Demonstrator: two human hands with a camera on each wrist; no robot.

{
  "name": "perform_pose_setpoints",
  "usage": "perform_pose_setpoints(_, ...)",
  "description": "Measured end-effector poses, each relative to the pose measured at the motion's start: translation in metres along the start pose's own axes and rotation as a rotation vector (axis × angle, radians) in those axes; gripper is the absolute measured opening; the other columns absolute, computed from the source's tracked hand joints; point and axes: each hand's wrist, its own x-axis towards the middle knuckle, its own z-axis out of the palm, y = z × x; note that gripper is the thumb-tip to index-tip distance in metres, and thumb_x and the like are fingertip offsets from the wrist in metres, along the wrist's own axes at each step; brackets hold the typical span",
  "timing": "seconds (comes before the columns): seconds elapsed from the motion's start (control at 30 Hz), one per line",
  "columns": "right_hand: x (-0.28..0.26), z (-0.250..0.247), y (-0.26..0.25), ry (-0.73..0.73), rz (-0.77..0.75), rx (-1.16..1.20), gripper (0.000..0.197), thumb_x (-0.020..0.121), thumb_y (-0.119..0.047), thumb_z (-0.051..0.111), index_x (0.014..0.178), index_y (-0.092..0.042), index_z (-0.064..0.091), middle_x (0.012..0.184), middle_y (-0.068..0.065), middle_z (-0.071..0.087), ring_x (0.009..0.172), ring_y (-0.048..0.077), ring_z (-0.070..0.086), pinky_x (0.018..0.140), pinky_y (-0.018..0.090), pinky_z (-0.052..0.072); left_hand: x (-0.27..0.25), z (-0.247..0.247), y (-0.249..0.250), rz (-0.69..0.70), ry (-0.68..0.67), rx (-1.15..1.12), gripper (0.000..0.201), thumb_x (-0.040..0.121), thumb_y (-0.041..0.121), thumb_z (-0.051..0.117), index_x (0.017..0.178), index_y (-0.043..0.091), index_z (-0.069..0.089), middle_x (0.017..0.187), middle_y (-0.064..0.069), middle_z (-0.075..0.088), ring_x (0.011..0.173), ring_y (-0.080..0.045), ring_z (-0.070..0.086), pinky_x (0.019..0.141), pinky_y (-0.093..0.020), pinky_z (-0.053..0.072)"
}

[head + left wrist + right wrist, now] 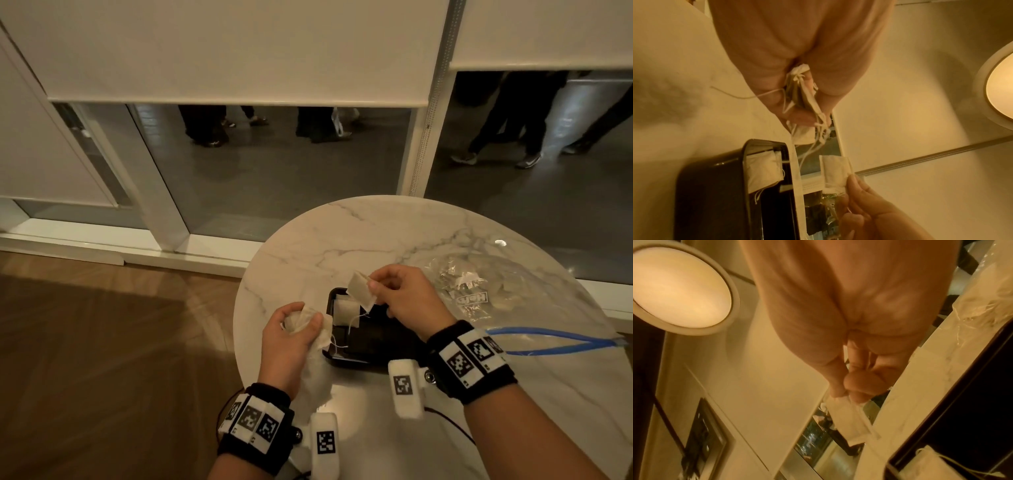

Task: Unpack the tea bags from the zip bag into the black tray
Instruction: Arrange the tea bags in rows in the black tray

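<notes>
At lower centre of the head view, the left hand (291,337) curls round a bunch of tea bags (310,323). Right of it, the black tray (373,346) holds two bags. The right hand (407,298) pinches a single tea bag (360,290) above the tray. The zip bag (479,291) lies further right on the round marble table (342,240); roller blinds (239,51) fill the upper frame.

The tray (394,346) sits near the tabletop's (359,233) left edge, tea bags (344,310) in its far end; the zip bag (479,287) lies right.
</notes>
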Motion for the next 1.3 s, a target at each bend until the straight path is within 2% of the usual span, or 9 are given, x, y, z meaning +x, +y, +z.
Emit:
perform_pose_setpoints(0.07, 0.013, 0.005, 0.006, -0.062, 0.032, -0.096, 0.004, 0.095, -0.015, 0.067, 0.092, -0.016, 0.070, 0.085, 0.006, 0.071, 0.069, 0.014, 0.064, 0.051, 0.021, 0.050, 0.005, -0.007, -0.005, -0.028, 0.049, -0.014, 0.034, 0.082, 0.014, 0.083, 0.111, 0.022, 0.066, 0.115, -0.012, 0.069, 0.102, -0.029, 0.070, 0.092, -0.048, 0.059)
perform_pose_setpoints(0.23, 0.041, 0.027, 0.021, -0.299, 0.166, -0.285, 0.009, 0.094, -0.004, 0.064, 0.093, -0.012, 0.068, 0.084, 0.010, 0.066, 0.073, 0.019, 0.064, 0.064, 0.029, 0.057, 0.014, -0.014, -0.013, -0.040, 0.104, -0.028, 0.032, 0.083, 0.013, 0.082, 0.109, 0.023, 0.065, 0.116, -0.009, 0.067, 0.105, -0.026, 0.068, 0.092, -0.043, 0.059)
perform_pose_setpoints(0.33, 0.051, 0.040, 0.028, -0.401, 0.253, -0.383, 0.012, 0.093, -0.002, 0.063, 0.100, -0.012, 0.067, 0.083, 0.010, 0.067, 0.070, 0.016, 0.063, 0.059, 0.025, 0.055, 0.016, -0.014, -0.016, -0.050, 0.115, -0.027, 0.032, 0.082, 0.013, 0.083, 0.107, 0.023, 0.066, 0.115, -0.010, 0.068, 0.106, -0.028, 0.068, 0.094, -0.049, 0.058)
perform_pose_setpoints(0.43, 0.060, 0.048, 0.036, -0.392, 0.304, -0.467, 0.014, 0.091, -0.002, 0.063, 0.089, -0.016, 0.065, 0.073, 0.004, 0.065, 0.062, 0.013, 0.063, 0.052, 0.023, 0.052, 0.017, -0.013, -0.019, -0.070, 0.105, -0.015, 0.034, 0.081, 0.012, 0.084, 0.107, 0.024, 0.066, 0.113, -0.010, 0.069, 0.104, -0.028, 0.069, 0.093, -0.050, 0.058)
perform_pose_setpoints(0.53, 0.066, 0.052, 0.041, -0.346, 0.310, -0.514, 0.017, 0.089, -0.002, 0.068, 0.081, -0.017, 0.066, 0.070, 0.002, 0.066, 0.061, 0.012, 0.065, 0.054, 0.024, 0.057, 0.018, -0.012, -0.022, -0.073, 0.099, 0.004, 0.035, 0.081, 0.012, 0.083, 0.108, 0.024, 0.065, 0.115, -0.008, 0.067, 0.103, -0.026, 0.068, 0.092, -0.047, 0.059)
perform_pose_setpoints(0.7, 0.069, 0.058, 0.041, -0.300, 0.321, -0.511, 0.019, 0.086, -0.002, 0.074, 0.074, -0.016, 0.068, 0.081, 0.010, 0.069, 0.081, 0.027, 0.074, 0.067, 0.037, 0.064, 0.022, -0.014, -0.022, -0.068, 0.111, 0.022, 0.035, 0.082, 0.012, 0.083, 0.109, 0.024, 0.065, 0.114, -0.007, 0.065, 0.101, -0.023, 0.068, 0.089, -0.044, 0.060)
perform_pose_setpoints(0.87, 0.070, 0.059, 0.044, -0.293, 0.309, -0.580, 0.012, 0.077, -0.003, 0.081, 0.087, -0.010, 0.076, 0.096, 0.012, 0.075, 0.089, 0.027, 0.074, 0.078, 0.041, 0.063, 0.023, -0.016, -0.023, -0.072, 0.121, 0.034, 0.035, 0.080, 0.015, 0.085, 0.108, 0.026, 0.065, 0.115, -0.008, 0.066, 0.102, -0.026, 0.068, 0.090, -0.047, 0.060)
perform_pose_setpoints(1.0, 0.071, 0.060, 0.045, -0.279, 0.308, -0.623, 0.029, 0.076, -0.015, 0.086, 0.100, -0.004, 0.075, 0.101, 0.012, 0.075, 0.095, 0.025, 0.072, 0.083, 0.039, 0.061, 0.021, -0.016, -0.024, -0.077, 0.119, 0.034, 0.036, 0.080, 0.015, 0.085, 0.109, 0.026, 0.065, 0.117, -0.008, 0.066, 0.104, -0.026, 0.067, 0.091, -0.047, 0.060)
perform_pose_setpoints(1.3, 0.073, 0.061, 0.048, -0.239, 0.272, -0.585, 0.024, 0.075, -0.012, 0.085, 0.094, -0.002, 0.076, 0.095, 0.014, 0.076, 0.088, 0.027, 0.074, 0.081, 0.041, 0.062, 0.018, -0.011, -0.024, -0.069, 0.099, 0.028, 0.034, 0.081, 0.011, 0.083, 0.107, 0.023, 0.066, 0.113, -0.009, 0.066, 0.101, -0.027, 0.069, 0.088, -0.047, 0.061)
